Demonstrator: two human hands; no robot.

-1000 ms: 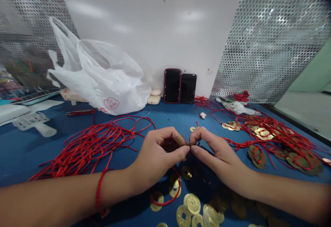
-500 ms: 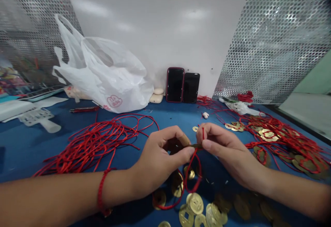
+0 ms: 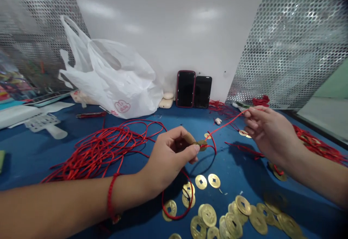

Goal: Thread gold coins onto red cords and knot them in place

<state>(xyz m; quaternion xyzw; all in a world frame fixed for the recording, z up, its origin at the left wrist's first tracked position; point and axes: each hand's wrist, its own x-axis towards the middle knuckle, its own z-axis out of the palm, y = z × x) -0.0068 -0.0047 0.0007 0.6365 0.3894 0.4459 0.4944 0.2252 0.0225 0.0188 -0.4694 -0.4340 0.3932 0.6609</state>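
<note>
My left hand (image 3: 174, 155) pinches a brass coin (image 3: 202, 145) between thumb and fingers, a little above the blue table. A red cord (image 3: 227, 123) runs from the coin up to my right hand (image 3: 268, 132), whose thumb and forefinger grip its end. The cord is stretched straight between both hands, while a loop of it hangs beside the coin. More of the cord curves down below my left hand onto the table. Several square-holed brass coins (image 3: 208, 214) lie in front of my hands. The coin's inner edge is hidden by my left thumb.
A tangle of red cord (image 3: 95, 152) lies left. More corded coins (image 3: 320, 144) are at the right. Behind stand a white plastic bag (image 3: 122, 83) and two phones (image 3: 186, 88) against a white board (image 3: 168, 25). A white slotted tool (image 3: 46, 124) rests at the far left.
My right hand has moved away from the coin, up and to the right, drawing the red cord out straight. My left hand stays in nearly the same place with the coin.
</note>
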